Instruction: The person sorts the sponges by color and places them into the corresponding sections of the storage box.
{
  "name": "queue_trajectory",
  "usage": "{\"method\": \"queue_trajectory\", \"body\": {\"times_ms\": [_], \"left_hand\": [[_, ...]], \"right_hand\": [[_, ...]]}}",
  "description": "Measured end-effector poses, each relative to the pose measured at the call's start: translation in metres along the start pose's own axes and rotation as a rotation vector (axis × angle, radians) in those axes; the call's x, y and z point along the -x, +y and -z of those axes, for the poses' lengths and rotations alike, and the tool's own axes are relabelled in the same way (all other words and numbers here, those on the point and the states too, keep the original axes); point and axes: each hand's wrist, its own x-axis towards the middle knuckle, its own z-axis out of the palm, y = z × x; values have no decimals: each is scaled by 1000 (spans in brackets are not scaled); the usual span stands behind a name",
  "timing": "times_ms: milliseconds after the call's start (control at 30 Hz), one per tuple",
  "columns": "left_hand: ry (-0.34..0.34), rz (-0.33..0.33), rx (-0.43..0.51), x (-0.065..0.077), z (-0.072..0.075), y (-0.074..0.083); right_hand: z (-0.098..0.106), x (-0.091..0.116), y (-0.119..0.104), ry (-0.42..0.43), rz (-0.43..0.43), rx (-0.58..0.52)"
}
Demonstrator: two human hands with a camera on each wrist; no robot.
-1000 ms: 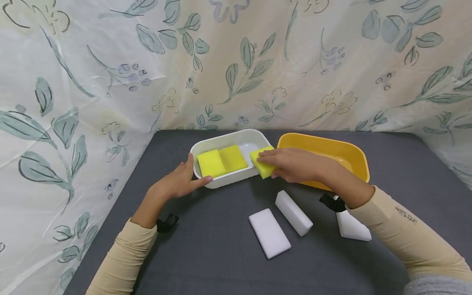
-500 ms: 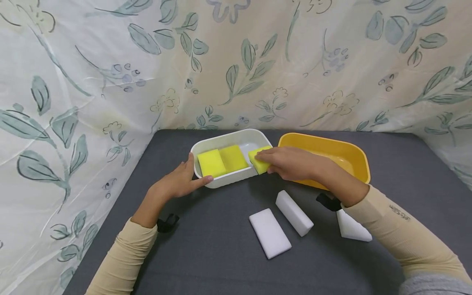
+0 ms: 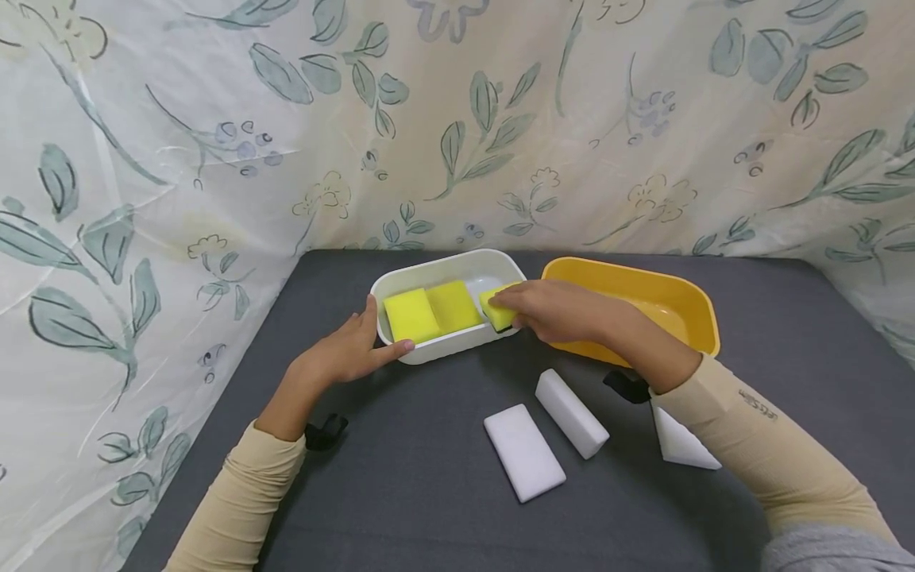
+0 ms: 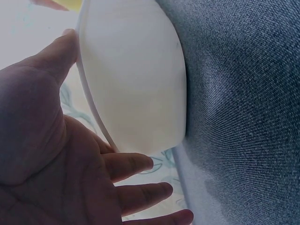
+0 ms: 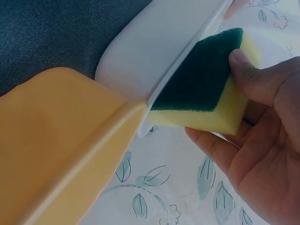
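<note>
My right hand [image 3: 557, 310] pinches a sponge [image 5: 201, 79] between thumb and fingers. Its dark green scouring side shows in the right wrist view, backed by a yellow foam body. The sponge is tilted over the right end of the white tray [image 3: 465, 343], partly below its rim. Two more yellow sponges [image 3: 412, 315] lie side by side in the tray's left part. At the tray's left end rests my left hand [image 3: 346, 347], thumb touching the near rim. In the left wrist view its fingers [image 4: 140, 197] are extended beside the white wall.
A yellow-orange tray [image 3: 686, 298] stands right against the white one, partly behind my right forearm. Two white foam blocks [image 3: 525, 453] lie nearer on the dark grey cloth [image 3: 400, 492]; a third white piece [image 3: 682, 441] is partly under the forearm. Floral fabric [image 3: 457, 119] hangs behind.
My right hand has moved slightly left and away from me, carrying the sponge from the white tray's near rim to over its right end. The left hand stays in place.
</note>
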Motion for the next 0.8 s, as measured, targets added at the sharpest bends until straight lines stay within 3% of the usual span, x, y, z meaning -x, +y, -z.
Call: {"method": "queue_trajectory", "body": {"times_ms": [533,800], "left_hand": [[-12,-7,-1,1,1,-9],[-35,-1,6,-4,9,-8]], "right_hand": [[-6,-16,-7,-5,-38,42],[-2,-24,0,-62,-45,5]]}}
